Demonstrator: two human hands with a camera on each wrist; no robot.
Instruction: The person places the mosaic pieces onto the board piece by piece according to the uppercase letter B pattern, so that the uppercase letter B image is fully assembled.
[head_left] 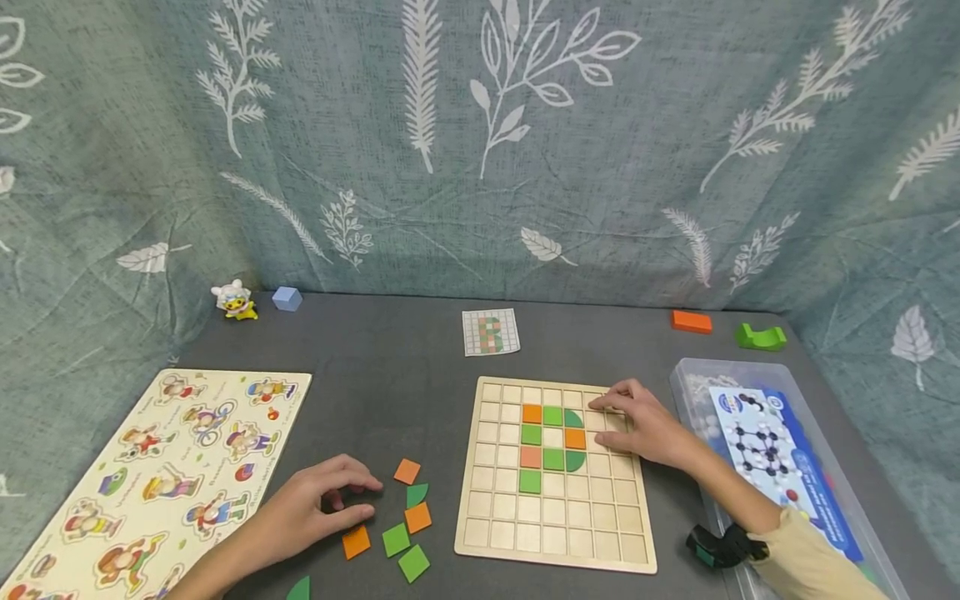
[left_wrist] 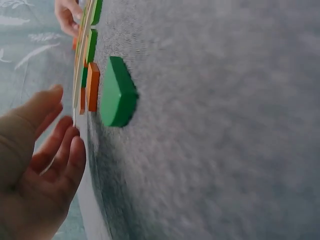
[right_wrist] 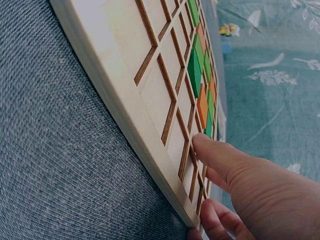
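Loose tiles [head_left: 397, 521]: thin, flat, orange and green, on the grey table [head_left: 390, 392] left of the grid board [head_left: 555, 475]; judged light and rigid, best pinched at opposite edges.
Left hand [head_left: 315, 508]: fingers curled over the table beside the tiles; whether it holds one cannot be told.
Right hand [head_left: 645, 425]: flat, fingers straight, pressing the board's upper right cells (steadying it, apparently).
Grid board: nine tiles seated, most cells vacant.
Plastic box [head_left: 840, 467]: lidded, printed sheet visible, contents unclear.

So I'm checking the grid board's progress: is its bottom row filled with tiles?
No. In the head view the bottom row of the grid board is bare; the tiles sit only in the upper middle squares.
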